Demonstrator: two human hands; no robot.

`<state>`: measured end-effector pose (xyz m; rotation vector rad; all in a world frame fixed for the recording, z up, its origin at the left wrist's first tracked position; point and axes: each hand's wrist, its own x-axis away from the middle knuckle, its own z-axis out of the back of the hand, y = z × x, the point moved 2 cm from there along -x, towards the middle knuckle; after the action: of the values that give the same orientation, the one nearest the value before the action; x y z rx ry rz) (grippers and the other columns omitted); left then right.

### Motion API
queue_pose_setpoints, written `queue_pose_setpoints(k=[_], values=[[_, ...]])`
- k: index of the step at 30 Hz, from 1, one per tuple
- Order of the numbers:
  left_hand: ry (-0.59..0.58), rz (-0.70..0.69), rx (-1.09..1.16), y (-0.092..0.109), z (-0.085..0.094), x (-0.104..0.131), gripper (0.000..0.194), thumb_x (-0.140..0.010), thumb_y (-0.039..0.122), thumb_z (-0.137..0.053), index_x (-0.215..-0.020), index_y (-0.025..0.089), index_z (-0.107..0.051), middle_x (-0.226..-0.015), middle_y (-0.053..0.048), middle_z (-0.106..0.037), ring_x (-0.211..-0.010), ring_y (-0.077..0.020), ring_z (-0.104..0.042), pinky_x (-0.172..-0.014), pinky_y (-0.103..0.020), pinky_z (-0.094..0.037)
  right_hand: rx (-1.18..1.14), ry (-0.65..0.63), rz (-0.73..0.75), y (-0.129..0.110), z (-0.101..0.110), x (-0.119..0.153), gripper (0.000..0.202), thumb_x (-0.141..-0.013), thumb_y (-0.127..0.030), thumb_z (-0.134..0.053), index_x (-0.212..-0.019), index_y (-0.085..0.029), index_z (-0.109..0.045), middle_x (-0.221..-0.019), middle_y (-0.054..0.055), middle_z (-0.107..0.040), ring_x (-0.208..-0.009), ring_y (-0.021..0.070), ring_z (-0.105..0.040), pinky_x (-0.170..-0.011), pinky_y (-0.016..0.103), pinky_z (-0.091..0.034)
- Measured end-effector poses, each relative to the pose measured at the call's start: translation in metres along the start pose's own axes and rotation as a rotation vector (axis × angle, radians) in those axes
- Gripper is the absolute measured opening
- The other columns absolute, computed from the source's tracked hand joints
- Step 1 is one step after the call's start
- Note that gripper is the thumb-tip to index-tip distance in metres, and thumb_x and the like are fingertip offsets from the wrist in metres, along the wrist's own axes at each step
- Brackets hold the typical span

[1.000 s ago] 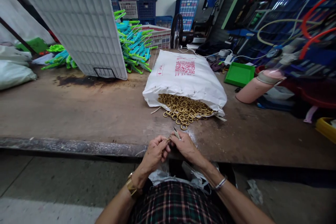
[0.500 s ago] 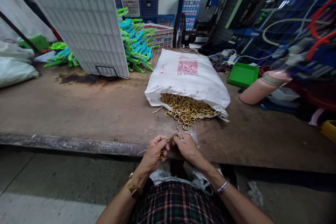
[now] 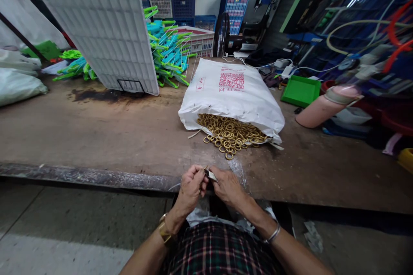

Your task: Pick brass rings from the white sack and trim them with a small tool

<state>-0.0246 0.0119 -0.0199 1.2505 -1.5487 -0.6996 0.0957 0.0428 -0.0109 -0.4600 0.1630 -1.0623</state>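
Note:
My left hand is closed, pinching a gold-coloured ring of which only a small edge shows between the fingertips. In my right hand is a small knife with a pale handle. Its dark tip points left and meets the left fingertips at the ring; exact contact is hard to make out. Just beyond both hands, a heap of gold-coloured rings spills from the mouth of a white woven sack printed in red. The hands are at the table's front edge.
The brown table carries a tall white ribbed panel at left, with green and blue plastic pieces behind it. Right of the sack are a green tray and a tilted pink bottle. Crates stand at the back.
My right hand has brought the knife down and left, turning its tip from up-left to pointing at the left fingertips. The left hand has barely moved; the ring now shows pointing upward.

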Motion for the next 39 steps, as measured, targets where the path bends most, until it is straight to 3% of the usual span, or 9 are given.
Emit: queue_pose_setpoints(k=[8,12,15,20,24,28,33,39], values=[[0.046,-0.006,-0.105,0.0,-0.002,0.004,0.04,-0.07,0.056,-0.055,-0.072,0.018,-0.043,-0.053,0.007,-0.046,-0.037,-0.0036,-0.036,-0.033,-0.014,-0.027,0.204,-0.115,-0.138,-0.008,0.008,-0.003,0.028,-0.075,-0.011,-0.038,-0.097,-0.015,-0.055,-0.078,0.009,-0.066,-0.068,0.0193,-0.06,-0.055,0.026,-0.029],[-0.057,-0.002,-0.1,0.007,-0.004,0.016,0.038,-0.071,0.053,-0.056,-0.072,0.017,-0.043,-0.053,0.006,-0.045,-0.037,-0.0035,-0.038,-0.034,-0.014,-0.029,0.214,-0.082,-0.198,-0.002,0.012,-0.013,0.025,-0.08,-0.014,-0.037,-0.098,-0.016,-0.054,-0.078,0.01,-0.066,-0.069,0.0196,-0.061,-0.054,0.026,-0.03],[-0.163,0.035,0.012,0.011,-0.007,0.024,0.035,-0.073,0.05,-0.057,-0.072,0.017,-0.044,-0.056,0.005,-0.047,-0.039,-0.0036,-0.038,-0.034,-0.014,-0.028,0.25,-0.009,-0.234,0.005,0.018,-0.027,0.021,-0.081,-0.015,-0.037,-0.095,-0.016,-0.053,-0.079,0.01,-0.066,-0.068,0.0192,-0.061,-0.054,0.025,-0.03],[-0.15,0.132,0.246,0.009,-0.001,0.02,0.034,-0.07,0.046,-0.062,-0.073,0.015,-0.048,-0.067,0.001,-0.054,-0.043,-0.0037,-0.04,-0.034,-0.014,-0.027,0.298,0.125,-0.226,0.006,0.025,-0.057,0.026,-0.078,-0.01,-0.039,-0.101,-0.017,-0.049,-0.083,0.009,-0.065,-0.075,0.0195,-0.062,-0.061,0.025,-0.035],[-0.136,0.154,0.265,0.006,0.007,0.016,0.03,-0.071,0.041,-0.062,-0.073,0.014,-0.049,-0.069,-0.002,-0.057,-0.043,-0.0038,-0.041,-0.035,-0.014,-0.028,0.363,0.11,-0.22,0.003,0.028,-0.084,0.033,-0.082,-0.016,-0.038,-0.115,-0.016,-0.042,-0.083,0.011,-0.065,-0.075,0.0216,-0.063,-0.062,0.027,-0.039],[-0.116,0.164,0.319,0.007,0.007,0.015,0.028,-0.07,0.035,-0.064,-0.079,0.017,-0.046,-0.074,-0.002,-0.059,-0.044,-0.0054,-0.045,-0.034,-0.014,-0.029,0.407,0.064,-0.212,0.002,0.027,-0.101,0.028,-0.085,-0.019,-0.035,-0.112,-0.015,-0.044,-0.085,0.014,-0.065,-0.079,0.0239,-0.063,-0.063,0.028,-0.041],[-0.149,0.215,0.375,0.01,0.006,0.014,0.034,-0.067,0.028,-0.066,-0.092,0.017,-0.047,-0.073,-0.001,-0.059,-0.046,-0.0067,-0.047,-0.034,-0.015,-0.03,0.42,0.106,-0.229,0.005,0.02,-0.097,0.026,-0.084,-0.017,-0.036,-0.109,-0.014,-0.045,-0.082,0.014,-0.065,-0.079,0.0257,-0.064,-0.063,0.03,-0.041],[-0.143,0.227,0.435,0.01,0.009,0.012,0.027,-0.063,0.026,-0.07,-0.081,0.014,-0.053,-0.072,-0.002,-0.057,-0.055,-0.0078,-0.051,-0.035,-0.013,-0.026,0.377,0.057,-0.19,0.005,0.012,-0.073,0.02,-0.085,-0.023,-0.039,-0.102,-0.015,-0.046,-0.087,0.012,-0.063,-0.076,0.0219,-0.063,-0.06,0.027,-0.038]])
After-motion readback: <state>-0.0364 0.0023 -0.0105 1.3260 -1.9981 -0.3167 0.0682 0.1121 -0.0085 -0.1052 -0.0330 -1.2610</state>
